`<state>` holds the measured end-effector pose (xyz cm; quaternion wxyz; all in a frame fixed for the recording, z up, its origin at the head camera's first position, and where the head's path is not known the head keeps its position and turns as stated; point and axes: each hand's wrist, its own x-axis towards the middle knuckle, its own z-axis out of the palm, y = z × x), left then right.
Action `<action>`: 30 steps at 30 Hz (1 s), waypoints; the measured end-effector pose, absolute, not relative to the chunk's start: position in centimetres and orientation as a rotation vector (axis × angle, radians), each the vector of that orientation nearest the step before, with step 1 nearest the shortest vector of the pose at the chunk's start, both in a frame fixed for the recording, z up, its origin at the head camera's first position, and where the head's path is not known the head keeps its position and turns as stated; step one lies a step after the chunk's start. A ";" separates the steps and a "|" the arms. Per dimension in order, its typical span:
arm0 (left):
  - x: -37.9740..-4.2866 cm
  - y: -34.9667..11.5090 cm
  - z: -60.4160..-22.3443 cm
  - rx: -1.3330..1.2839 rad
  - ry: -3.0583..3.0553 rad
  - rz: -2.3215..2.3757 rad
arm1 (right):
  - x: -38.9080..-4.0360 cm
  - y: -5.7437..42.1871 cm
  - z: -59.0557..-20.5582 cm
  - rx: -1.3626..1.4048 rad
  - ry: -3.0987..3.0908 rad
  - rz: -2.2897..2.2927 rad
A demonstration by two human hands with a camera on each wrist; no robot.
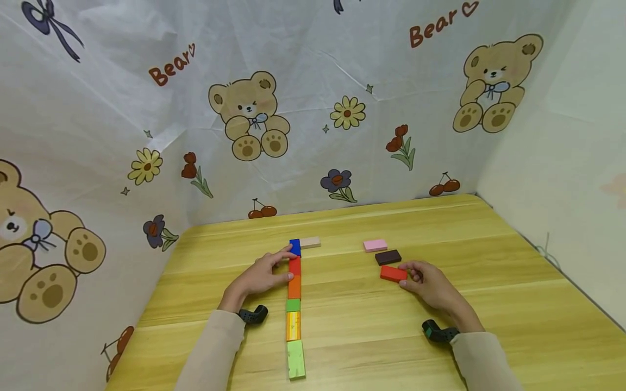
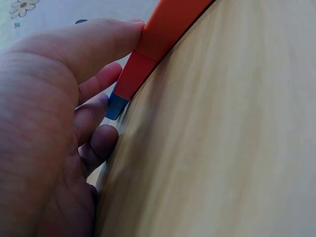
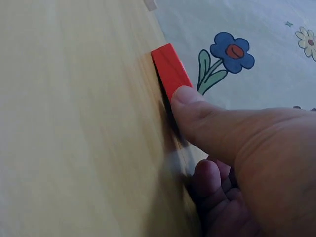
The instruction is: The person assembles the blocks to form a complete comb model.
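A single-file line of flat wooden blocks runs along the table: a blue block (image 1: 295, 247) at the far end, then a red block (image 1: 295, 266), an orange block (image 1: 294, 288), a small green block (image 1: 293, 305), a yellow-and-orange block (image 1: 293, 326) and a light green block (image 1: 295, 359). My left hand (image 1: 261, 274) lies along the line's left side, its thumb touching the orange block and its fingers by the blue and red ones. To the right, my right hand (image 1: 430, 282) pinches a loose red block (image 3: 171, 69) between thumb and fingers, just above or on the tabletop.
A beige block (image 1: 310, 242) extends right from the blue block. A pink block (image 1: 375, 246) and a dark brown block (image 1: 388, 257) lie beyond the right hand. A bear-printed cloth (image 1: 303, 184) hangs behind the wooden table (image 1: 342, 326).
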<state>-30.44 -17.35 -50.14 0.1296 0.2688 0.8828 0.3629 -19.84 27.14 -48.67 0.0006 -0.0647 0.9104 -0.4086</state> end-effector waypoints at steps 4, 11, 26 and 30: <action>-30.4 -17.4 -50.1 0.786 2.577 1.047 | -19.8 27.2 -48.6 -0.213 2.818 -1.340; -30.3 -17.4 -49.8 0.790 2.581 1.061 | -19.8 27.4 -48.9 -0.226 2.720 -1.440; -30.5 -17.5 -49.9 0.780 2.582 1.037 | -21.4 23.2 -48.6 -0.420 2.580 -1.655; -30.6 -17.6 -49.8 0.799 2.571 1.045 | -22.1 21.3 -48.2 -0.479 2.587 -1.633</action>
